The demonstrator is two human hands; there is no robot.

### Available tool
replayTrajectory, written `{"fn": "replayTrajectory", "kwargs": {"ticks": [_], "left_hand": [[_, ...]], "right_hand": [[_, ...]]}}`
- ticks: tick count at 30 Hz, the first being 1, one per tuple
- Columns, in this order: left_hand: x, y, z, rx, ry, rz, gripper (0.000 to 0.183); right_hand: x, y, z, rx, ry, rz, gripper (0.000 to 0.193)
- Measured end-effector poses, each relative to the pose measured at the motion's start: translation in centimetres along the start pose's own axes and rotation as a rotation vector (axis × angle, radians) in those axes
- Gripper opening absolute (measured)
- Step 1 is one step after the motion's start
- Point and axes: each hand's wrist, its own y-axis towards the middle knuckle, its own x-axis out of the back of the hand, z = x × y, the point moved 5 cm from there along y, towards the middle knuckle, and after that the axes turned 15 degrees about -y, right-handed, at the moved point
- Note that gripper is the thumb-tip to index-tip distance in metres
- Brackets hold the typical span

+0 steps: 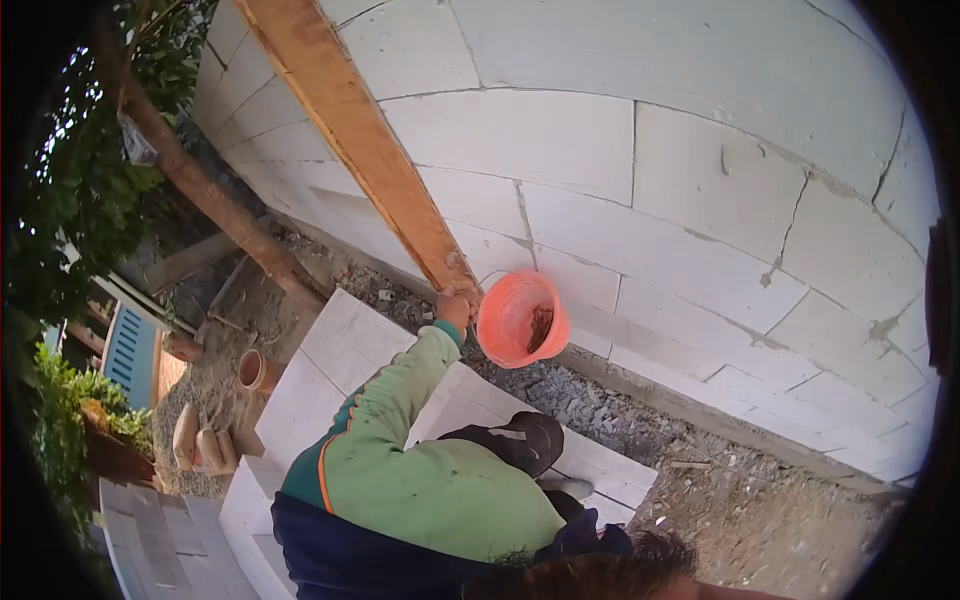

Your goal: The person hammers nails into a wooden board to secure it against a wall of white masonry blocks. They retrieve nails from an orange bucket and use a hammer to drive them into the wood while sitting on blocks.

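Note:
My left hand [458,308], at the end of a light green sleeve [405,375], is closed at the left side of an orange-pink plastic bucket [492,322]. It seems to hold the bucket by its thin handle near the rim. Inside the bucket lie reddish-brown pieces [541,326] too small to make out. Right beside my hand is the lower end of a long wooden board [385,170] that runs up the white block wall [520,130]. My right hand is out of view.
Under me, white blocks [345,340] form a platform, with my dark shoe [535,443] on it. Gravel [610,415] lies along the wall's foot. To the left stand a leaning tree trunk [220,200], a brown pot [258,371], several sacks [205,448] and a blue slotted panel [128,352].

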Motion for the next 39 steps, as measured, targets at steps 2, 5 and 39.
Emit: {"fn": "replayTrajectory", "kwargs": {"ticks": [2,5,39], "left_hand": [[1.1,-3.1,-1.8,-0.042,-0.163,0.015,0.015],[1.1,-7.6,-3.7,-0.027,-0.477,0.107,0.013],[32.3,-36.7,-3.7,-0.063,-0.793,-0.997,0.026]], "right_hand": [[0.5,0.4,5.5,0.135,-0.128,0.170,0.050],[2.3,0.6,14.2,0.361,-0.258,0.297,0.050],[5.1,-61.2,40.6,1.816,-1.070,1.554,0.031]]}}
